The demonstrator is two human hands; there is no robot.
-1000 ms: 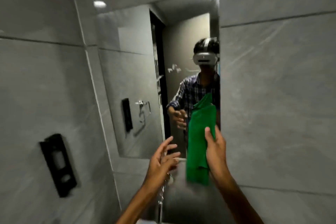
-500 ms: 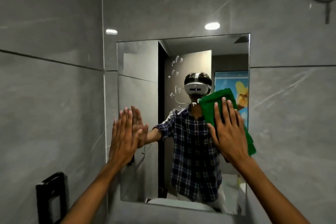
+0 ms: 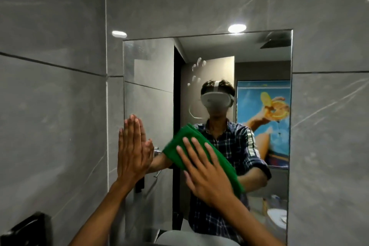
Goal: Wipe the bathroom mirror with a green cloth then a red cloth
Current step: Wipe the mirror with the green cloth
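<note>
Lower and leftward now, the flat-palmed right hand (image 3: 207,173) presses the soft, limp green cloth (image 3: 179,146) against the mirror (image 3: 151,78), left hand (image 3: 132,152) open.

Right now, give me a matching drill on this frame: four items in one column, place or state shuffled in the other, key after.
Items
1. left hand
2. green cloth
3. white smudges
4. black wall fixture

Place or state
A. on the upper part of the mirror, above the cloth
B. flat and bare at the mirror's left edge
C. at the bottom left corner of the view, on the grey tile
D. pressed to the glass under the right hand

Pairs: 1-B, 2-D, 3-A, 4-C
</note>
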